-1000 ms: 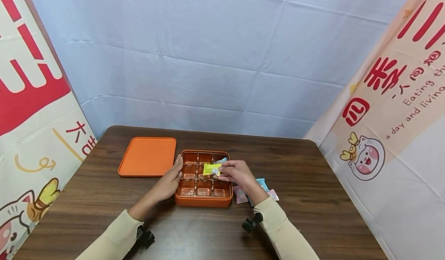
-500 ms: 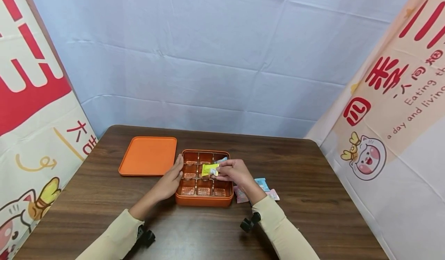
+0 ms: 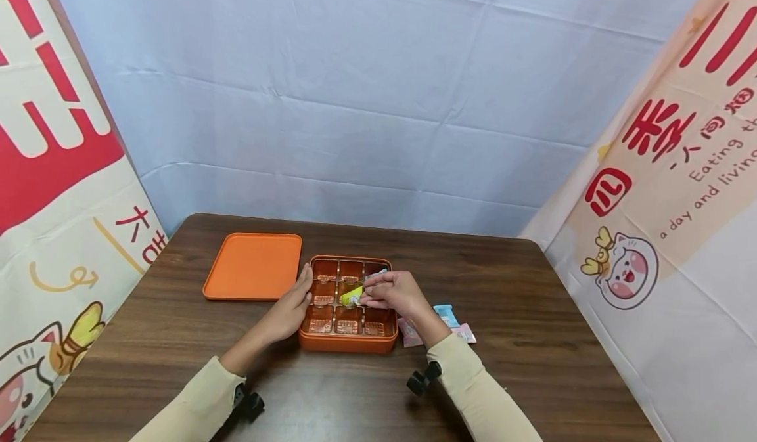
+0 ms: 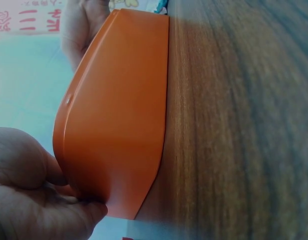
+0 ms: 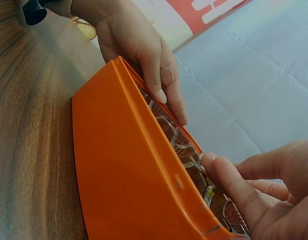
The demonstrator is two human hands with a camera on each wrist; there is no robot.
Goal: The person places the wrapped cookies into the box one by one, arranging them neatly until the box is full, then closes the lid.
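An orange box (image 3: pixel 347 344) with a clear grid of compartments stands on the table. My left hand (image 3: pixel 290 309) rests against its left side, fingers straight along the rim; the left wrist view shows this hand (image 4: pixel 38 192) touching the outer wall. A small yellow wrapped packet (image 3: pixel 351 296) lies tilted in the middle compartment. Just right of it is my right hand (image 3: pixel 399 294), fingers extended over the box. In the right wrist view the packet (image 5: pixel 209 194) sits below these fingertips, apparently apart from them. A light-blue packet (image 3: pixel 376 273) shows in the back right compartment, partly hidden by the right hand.
An orange lid (image 3: pixel 254 266) lies flat to the left of the box. Blue (image 3: pixel 445 313) and pink (image 3: pixel 464 333) wrapped packets lie on the table at right, partly hidden by my right forearm. A pale cloth (image 3: pixel 355 100) hangs behind the table.
The yellow packet has gone from between my right fingers down into the middle compartment. The right fingers have let go and straightened. My left hand stays at the box's side.
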